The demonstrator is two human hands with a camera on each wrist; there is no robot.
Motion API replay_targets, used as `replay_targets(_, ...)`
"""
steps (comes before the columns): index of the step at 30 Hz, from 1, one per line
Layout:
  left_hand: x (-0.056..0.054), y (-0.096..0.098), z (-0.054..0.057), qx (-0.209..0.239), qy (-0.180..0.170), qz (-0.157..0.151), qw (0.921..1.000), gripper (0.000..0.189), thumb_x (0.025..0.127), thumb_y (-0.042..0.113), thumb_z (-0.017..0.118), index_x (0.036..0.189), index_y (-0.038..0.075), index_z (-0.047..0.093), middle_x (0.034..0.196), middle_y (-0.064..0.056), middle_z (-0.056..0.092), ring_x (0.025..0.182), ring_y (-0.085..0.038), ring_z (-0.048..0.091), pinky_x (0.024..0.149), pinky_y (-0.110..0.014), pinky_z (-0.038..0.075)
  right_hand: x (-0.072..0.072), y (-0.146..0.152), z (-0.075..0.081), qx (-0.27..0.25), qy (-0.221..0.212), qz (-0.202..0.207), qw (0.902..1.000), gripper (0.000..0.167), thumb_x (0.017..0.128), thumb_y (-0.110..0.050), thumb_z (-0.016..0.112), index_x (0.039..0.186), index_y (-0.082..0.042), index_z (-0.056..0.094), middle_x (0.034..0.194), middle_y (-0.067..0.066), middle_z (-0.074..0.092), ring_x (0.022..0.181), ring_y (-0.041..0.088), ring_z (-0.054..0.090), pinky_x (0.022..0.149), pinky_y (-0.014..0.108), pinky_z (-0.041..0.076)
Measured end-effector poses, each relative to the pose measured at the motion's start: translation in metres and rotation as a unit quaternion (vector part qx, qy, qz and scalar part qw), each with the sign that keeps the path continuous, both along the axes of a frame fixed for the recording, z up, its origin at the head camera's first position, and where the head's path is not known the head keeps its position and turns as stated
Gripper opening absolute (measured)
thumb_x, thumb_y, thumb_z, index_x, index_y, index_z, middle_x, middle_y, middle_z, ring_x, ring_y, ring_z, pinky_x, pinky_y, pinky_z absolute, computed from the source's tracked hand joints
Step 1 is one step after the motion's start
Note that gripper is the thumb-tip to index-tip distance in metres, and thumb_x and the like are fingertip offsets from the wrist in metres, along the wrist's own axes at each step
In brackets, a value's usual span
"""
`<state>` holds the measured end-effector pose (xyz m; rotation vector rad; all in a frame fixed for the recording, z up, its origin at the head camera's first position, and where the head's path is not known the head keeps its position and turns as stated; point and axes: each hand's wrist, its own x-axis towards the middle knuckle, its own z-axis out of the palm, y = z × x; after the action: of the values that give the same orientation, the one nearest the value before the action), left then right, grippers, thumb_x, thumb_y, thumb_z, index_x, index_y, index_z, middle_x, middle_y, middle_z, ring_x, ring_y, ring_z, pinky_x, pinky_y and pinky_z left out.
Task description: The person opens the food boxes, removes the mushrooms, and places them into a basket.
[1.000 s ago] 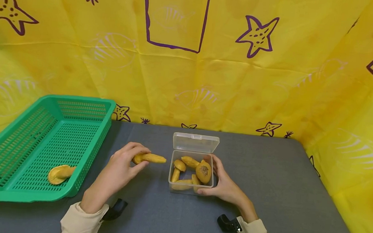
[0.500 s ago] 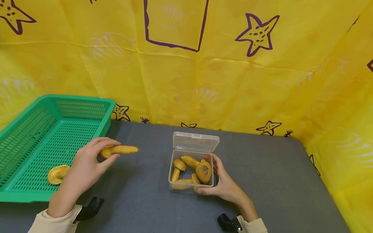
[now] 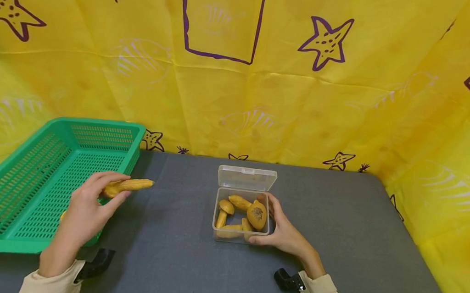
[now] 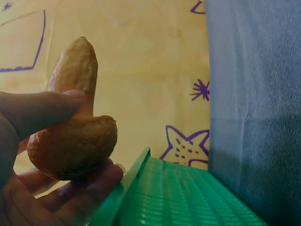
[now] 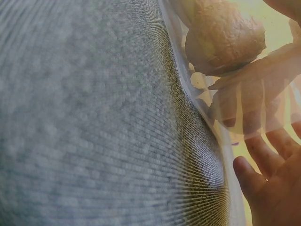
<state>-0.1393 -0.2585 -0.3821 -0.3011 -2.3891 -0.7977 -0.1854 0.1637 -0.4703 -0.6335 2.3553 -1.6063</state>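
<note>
A yellow mushroom (image 3: 130,185) is pinched by its cap end between the thumb and fingers of my left hand (image 3: 89,206), its stem pointing right. That hand is above the right rim of a green basket (image 3: 130,156). In the left wrist view the mushroom (image 4: 77,141) shows a thick stem and rounded cap. My right hand (image 3: 284,231) grips the right side of a clear plastic box (image 3: 215,214), thumb at the front, fingers behind. Several yellow mushrooms (image 3: 257,215) lie inside it. In the right wrist view, its wall partly veils the fingers (image 5: 263,155).
The box's hinged lid (image 3: 245,179) stands up at the back. Another mushroom (image 3: 63,216) in the basket is almost wholly hidden behind my left hand. A yellow printed cloth (image 3: 230,95) hangs behind the grey table (image 3: 336,228).
My left hand has moved left with the mushroom, away from the box to the basket's right side, and now covers the mushroom in the basket. My right hand and the box have stayed put.
</note>
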Motion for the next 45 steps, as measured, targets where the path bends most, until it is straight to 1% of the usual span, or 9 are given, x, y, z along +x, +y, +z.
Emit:
replay_targets(7,0.001,-0.013,0.0,0.021,0.027,0.026,0.9991,0.043,0.068,-0.013,0.082,0.108,0.002,0.072,0.106,-0.014,0.064,0.093,0.021,0.043,0.072,0.004,0.037,0.0,-0.001,0.0,-0.002,-0.005,0.001,1.0,0.112,0.071,-0.023,0.091,0.154,-0.023,0.015,0.159,0.008,0.029,0.149,0.034,0.027,0.115,0.061,0.026)
replay_targets(14,0.004,-0.026,-0.005,0.037,0.01,0.051,0.998,0.038,0.073,-0.008,0.081,0.109,0.003,0.073,0.108,0.023,0.054,0.091,0.018,0.044,0.072,0.003,0.037,-0.002,-0.001,0.0,0.006,0.004,0.004,1.0,0.112,0.072,-0.023,0.09,0.155,-0.021,0.014,0.159,0.01,0.029,0.148,0.036,0.029,0.114,0.062,0.028)
replay_targets(17,0.004,-0.03,-0.006,0.045,0.002,0.056,0.9974,0.036,0.075,-0.006,0.081,0.109,0.002,0.073,0.108,0.028,0.05,0.09,0.018,0.044,0.072,0.004,0.038,-0.002,0.0,0.001,0.004,-0.001,0.003,1.0,0.113,0.072,-0.022,0.09,0.154,-0.022,0.014,0.159,0.009,0.029,0.148,0.035,0.028,0.114,0.061,0.028)
replay_targets(20,0.005,-0.035,-0.007,0.043,0.0,0.063,0.9971,0.035,0.076,-0.006,0.08,0.109,0.002,0.072,0.107,0.02,0.055,0.09,0.019,0.044,0.071,0.003,0.038,-0.002,0.0,0.002,0.007,-0.005,0.003,1.0,0.113,0.071,-0.023,0.09,0.154,-0.023,0.013,0.16,0.008,0.028,0.149,0.033,0.028,0.115,0.061,0.027)
replay_targets(26,0.006,-0.049,-0.009,0.012,-0.034,0.077,0.9964,0.034,0.079,-0.005,0.078,0.112,0.002,0.071,0.108,-0.017,0.062,0.085,0.022,0.038,0.066,0.001,0.035,-0.001,-0.001,0.003,0.005,-0.009,0.002,0.9999,0.114,0.071,-0.024,0.091,0.154,-0.024,0.013,0.16,0.008,0.028,0.148,0.033,0.028,0.115,0.061,0.027)
replay_targets(33,0.009,-0.063,-0.01,-0.004,-0.064,0.087,0.9942,0.032,0.083,0.001,0.077,0.115,0.003,0.07,0.111,-0.024,0.061,0.087,0.025,0.033,0.061,-0.005,0.035,-0.002,-0.001,0.003,0.003,-0.01,0.002,0.9999,0.114,0.071,-0.024,0.091,0.154,-0.025,0.013,0.16,0.008,0.028,0.148,0.034,0.028,0.115,0.061,0.026)
replay_targets(37,0.01,-0.068,-0.009,-0.019,-0.078,0.105,0.9911,0.032,0.083,0.001,0.077,0.115,0.002,0.07,0.112,-0.027,0.062,0.088,0.025,0.029,0.067,-0.021,0.034,-0.003,0.0,0.002,0.003,-0.008,0.003,1.0,0.114,0.071,-0.023,0.091,0.154,-0.025,0.014,0.159,0.008,0.029,0.147,0.035,0.029,0.115,0.062,0.026)
replay_targets(40,0.011,-0.071,-0.009,-0.026,-0.093,0.12,0.9882,0.032,0.084,0.001,0.075,0.115,0.001,0.069,0.113,-0.03,0.061,0.088,0.011,0.04,0.072,-0.038,0.033,-0.003,0.0,0.001,0.006,-0.002,0.003,1.0,0.113,0.071,-0.023,0.09,0.154,-0.024,0.014,0.159,0.009,0.029,0.146,0.036,0.031,0.114,0.063,0.026)
replay_targets(45,0.012,-0.074,-0.008,-0.025,-0.125,0.133,0.9829,0.033,0.086,-0.001,0.072,0.118,-0.003,0.066,0.117,-0.036,0.056,0.099,-0.046,0.049,0.082,-0.063,0.031,-0.002,0.0,0.001,0.007,0.004,0.003,1.0,0.113,0.071,-0.022,0.09,0.155,-0.023,0.014,0.159,0.01,0.03,0.145,0.035,0.032,0.113,0.061,0.029)
